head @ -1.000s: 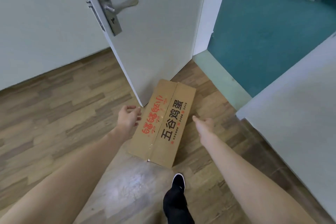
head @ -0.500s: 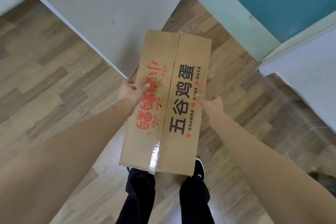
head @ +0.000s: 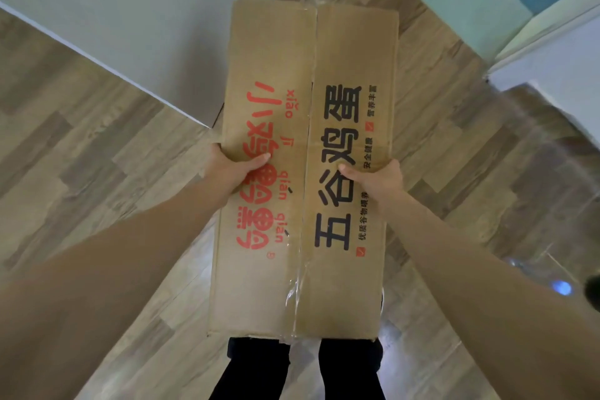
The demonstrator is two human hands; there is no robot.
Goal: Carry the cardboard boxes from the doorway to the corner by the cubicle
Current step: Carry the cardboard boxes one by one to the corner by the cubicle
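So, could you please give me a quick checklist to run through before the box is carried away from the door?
1. Left hand grips the cardboard box at its left edge, thumb on top: ok.
2. Right hand grips the right edge: ok.
3. Top seam tape holds the flaps closed: ok, though wrinkled.
4. Box clear of the door: cannot tell, its far left corner overlaps the door in view.
5. Wooden floor free underfoot: ok nearby; the box hides the feet.

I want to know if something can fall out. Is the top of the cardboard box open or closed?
Closed. The two top flaps of the cardboard box meet along the middle, with clear tape over the seam.
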